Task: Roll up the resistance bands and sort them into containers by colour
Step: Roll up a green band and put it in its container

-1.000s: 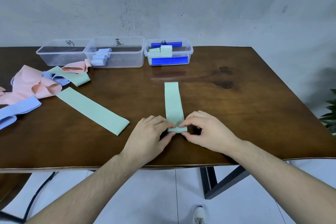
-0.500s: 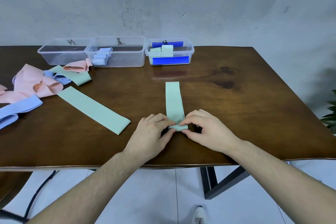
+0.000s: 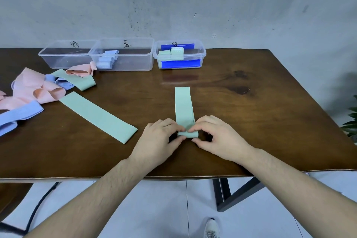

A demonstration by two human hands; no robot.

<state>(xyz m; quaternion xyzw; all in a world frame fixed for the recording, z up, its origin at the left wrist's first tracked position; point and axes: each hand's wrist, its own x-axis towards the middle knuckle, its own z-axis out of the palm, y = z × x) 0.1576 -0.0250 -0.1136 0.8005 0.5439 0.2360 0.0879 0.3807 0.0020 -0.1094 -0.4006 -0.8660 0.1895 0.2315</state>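
Note:
A green resistance band (image 3: 183, 104) lies lengthwise on the wooden table (image 3: 251, 121), its near end turned into a small roll. My left hand (image 3: 160, 141) pinches the roll's left end and my right hand (image 3: 216, 137) pinches its right end. A second green band (image 3: 96, 116) lies flat to the left. Three clear containers stand at the back: the left container (image 3: 63, 54) holds nothing visible, the middle container (image 3: 123, 56) holds blue rolls, and the right container (image 3: 181, 56) holds green rolls.
A heap of pink bands (image 3: 32, 91), blue bands (image 3: 17, 114) and another green band (image 3: 81, 81) lies at the left. A plant (image 3: 352, 121) stands past the table's right edge. My shoe (image 3: 211, 228) shows on the floor below.
The roll at the near end of the green band has grown slightly and moved a little farther from me under both hands.

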